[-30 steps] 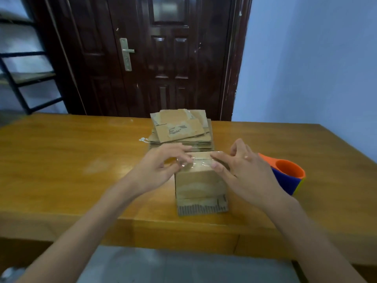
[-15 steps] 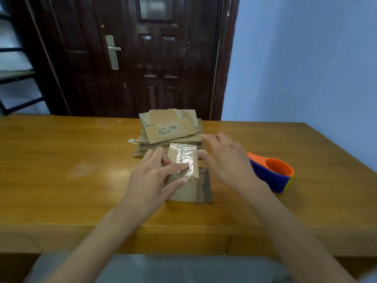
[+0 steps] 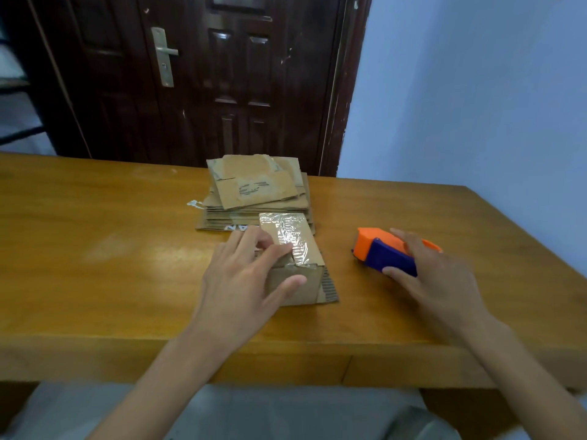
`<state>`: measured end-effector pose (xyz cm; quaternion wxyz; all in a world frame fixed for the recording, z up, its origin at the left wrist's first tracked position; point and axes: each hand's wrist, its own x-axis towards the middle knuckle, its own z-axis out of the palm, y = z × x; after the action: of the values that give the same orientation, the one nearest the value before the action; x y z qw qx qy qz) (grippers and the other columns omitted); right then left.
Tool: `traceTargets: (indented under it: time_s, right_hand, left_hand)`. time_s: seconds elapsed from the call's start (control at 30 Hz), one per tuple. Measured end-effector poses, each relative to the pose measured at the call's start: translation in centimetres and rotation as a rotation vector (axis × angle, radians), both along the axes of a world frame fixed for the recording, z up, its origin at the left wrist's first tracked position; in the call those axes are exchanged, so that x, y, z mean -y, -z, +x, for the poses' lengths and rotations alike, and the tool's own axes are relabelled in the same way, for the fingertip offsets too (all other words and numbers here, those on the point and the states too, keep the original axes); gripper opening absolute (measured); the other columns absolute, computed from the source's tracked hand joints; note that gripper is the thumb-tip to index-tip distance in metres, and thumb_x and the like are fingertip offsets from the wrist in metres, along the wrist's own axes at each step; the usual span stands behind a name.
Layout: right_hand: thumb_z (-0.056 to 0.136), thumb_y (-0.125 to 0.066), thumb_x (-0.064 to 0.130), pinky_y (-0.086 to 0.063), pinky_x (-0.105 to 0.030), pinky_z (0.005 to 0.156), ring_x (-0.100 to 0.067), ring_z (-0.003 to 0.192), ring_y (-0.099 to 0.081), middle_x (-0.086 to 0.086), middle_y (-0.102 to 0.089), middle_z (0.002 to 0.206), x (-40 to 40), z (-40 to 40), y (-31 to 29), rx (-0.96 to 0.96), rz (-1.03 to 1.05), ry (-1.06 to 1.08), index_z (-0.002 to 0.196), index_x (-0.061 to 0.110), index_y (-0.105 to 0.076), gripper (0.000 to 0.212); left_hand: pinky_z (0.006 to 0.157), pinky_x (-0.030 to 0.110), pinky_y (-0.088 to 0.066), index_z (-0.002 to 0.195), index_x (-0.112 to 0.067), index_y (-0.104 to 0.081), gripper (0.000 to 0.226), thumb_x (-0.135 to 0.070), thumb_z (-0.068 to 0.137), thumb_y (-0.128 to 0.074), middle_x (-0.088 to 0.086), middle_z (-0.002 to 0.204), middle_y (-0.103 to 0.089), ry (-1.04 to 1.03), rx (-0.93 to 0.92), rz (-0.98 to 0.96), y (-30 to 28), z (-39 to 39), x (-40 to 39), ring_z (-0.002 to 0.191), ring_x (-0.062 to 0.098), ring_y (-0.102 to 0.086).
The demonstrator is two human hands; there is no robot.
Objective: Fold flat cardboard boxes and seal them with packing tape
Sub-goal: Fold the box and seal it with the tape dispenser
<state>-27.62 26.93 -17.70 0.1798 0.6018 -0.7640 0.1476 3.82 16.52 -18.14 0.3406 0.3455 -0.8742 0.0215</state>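
A plain room at home, used for packing.
A dark panelled wooden door (image 3: 203,81) with a metal handle (image 3: 165,55), a bare pale-blue wall (image 3: 476,90), and a wooden table (image 3: 95,249) suggest a domestic space.

Glossy wooden table (image 3: 95,249); matt cardboard box (image 3: 298,281); seemingly plastic dispenser (image 3: 381,252).

1. Soft, even, rather dim indoor light; the blue wall (image 3: 476,90) right of the door (image 3: 197,81) is the brightest area.
2. A pale sheen lies on the table (image 3: 95,236) left of the cardboard box (image 3: 295,265).
3. Tape (image 3: 287,236) on the box glints with glare.
4. Shadows are faint; the door is very dark.
5. Wide-angle bending bows the table's edges; the frame is slightly soft.
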Motion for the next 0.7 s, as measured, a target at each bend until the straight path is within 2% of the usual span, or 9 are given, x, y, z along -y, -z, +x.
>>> traceTargets:
  time_s: [0.07,0.17,0.23,0.33,0.4,0.47,0.53,0.6,0.7]
  right_hand:
    - [0.088,-0.060,0.064,-0.047,-0.024,0.058,-0.014,0.078,-0.068,0.009,-0.075,0.106,-1.0,0.8,-1.3,0.131,-0.063,-0.108,0.148,0.036,-0.050,0.067]
    - [0.086,-0.075,0.060,-0.046,-0.007,0.070,0.005,0.089,-0.066,0.031,-0.071,0.101,-2.8,2.9,-3.9,0.414,-0.154,-0.261,0.141,0.041,-0.057,0.060]
    - [0.081,-0.079,0.056,-0.045,-0.002,0.073,0.014,0.100,-0.063,0.039,-0.067,0.103,-4.1,4.5,-5.1,0.524,-0.184,-0.364,0.137,0.043,-0.059,0.060]
    - [0.079,-0.074,0.056,-0.047,-0.003,0.074,0.006,0.104,-0.067,0.032,-0.071,0.107,-5.4,6.6,-5.8,0.607,-0.205,-0.478,0.135,0.046,-0.061,0.058]
    - [0.078,-0.075,0.053,-0.049,-0.005,0.076,0.002,0.101,-0.070,0.028,-0.073,0.108,-5.9,7.3,-5.7,0.654,-0.218,-0.528,0.134,0.047,-0.061,0.058]
    - [0.078,-0.077,0.051,-0.051,-0.007,0.078,-0.002,0.099,-0.072,0.025,-0.074,0.107,-6.3,7.7,-5.5,0.683,-0.225,-0.562,0.135,0.049,-0.059,0.059]
    - [0.079,-0.078,0.049,-0.052,-0.011,0.079,-0.007,0.096,-0.074,0.022,-0.076,0.106,-6.7,7.7,-5.2,0.720,-0.218,-0.587,0.135,0.050,-0.059,0.059]
    - [0.080,-0.084,0.046,-0.054,-0.013,0.078,-0.008,0.095,-0.075,0.019,-0.077,0.107,-6.9,7.6,-5.0,0.751,-0.208,-0.606,0.134,0.051,-0.060,0.059]
    - [0.079,-0.083,0.041,-0.056,-0.017,0.078,-0.012,0.096,-0.076,0.015,-0.078,0.110,-7.1,7.3,-4.9,0.814,-0.188,-0.634,0.131,0.054,-0.061,0.058]
  left_hand:
    - [0.088,0.033,-0.045,0.135,-0.022,-0.067,0.060,-0.064,0.106,-0.035,-0.003,0.125,-0.055,0.037,0.032,-0.008,-0.3,1.0,-0.1,0.117,0.017,-0.051]
    - [0.094,0.037,-0.047,0.138,-0.020,-0.063,0.056,-0.059,0.107,-0.038,-0.001,0.134,-0.056,0.093,0.042,-0.053,-1.6,1.3,-0.4,0.124,0.019,-0.052]
    - [0.097,0.024,-0.045,0.142,-0.024,-0.061,0.054,-0.059,0.104,-0.044,-0.009,0.140,-0.056,0.160,-0.103,0.028,-3.0,1.0,-1.1,0.131,0.009,-0.050]
    - [0.091,0.004,-0.044,0.139,-0.035,-0.065,0.050,-0.063,0.101,-0.048,-0.027,0.136,-0.062,0.353,-0.400,0.486,-5.5,0.0,-3.1,0.131,-0.009,-0.051]
    - [0.088,0.003,-0.044,0.126,-0.036,-0.072,0.036,-0.055,0.105,-0.049,-0.024,0.121,-0.072,0.497,-0.502,0.760,-6.6,-0.8,-4.3,0.118,-0.010,-0.060]
    - [0.082,0.010,-0.048,0.107,-0.031,-0.078,0.032,-0.043,0.107,-0.049,-0.010,0.100,-0.077,0.559,-0.522,0.799,-6.8,-1.5,-5.0,0.097,0.001,-0.066]
    - [0.076,0.014,-0.044,0.092,-0.032,-0.077,0.030,-0.044,0.107,-0.053,-0.009,0.084,-0.070,0.565,-0.539,0.730,-6.3,-1.8,-5.2,0.086,0.009,-0.061]
    - [0.078,0.015,-0.045,0.095,-0.030,-0.079,0.034,-0.051,0.101,-0.053,-0.012,0.088,-0.072,0.568,-0.538,0.714,-5.7,-1.7,-5.1,0.091,0.008,-0.062]
    - [0.083,0.019,-0.052,0.106,-0.020,-0.080,0.041,-0.053,0.097,-0.058,-0.004,0.101,-0.075,0.583,-0.538,0.766,-5.5,-1.5,-5.1,0.102,0.014,-0.068]
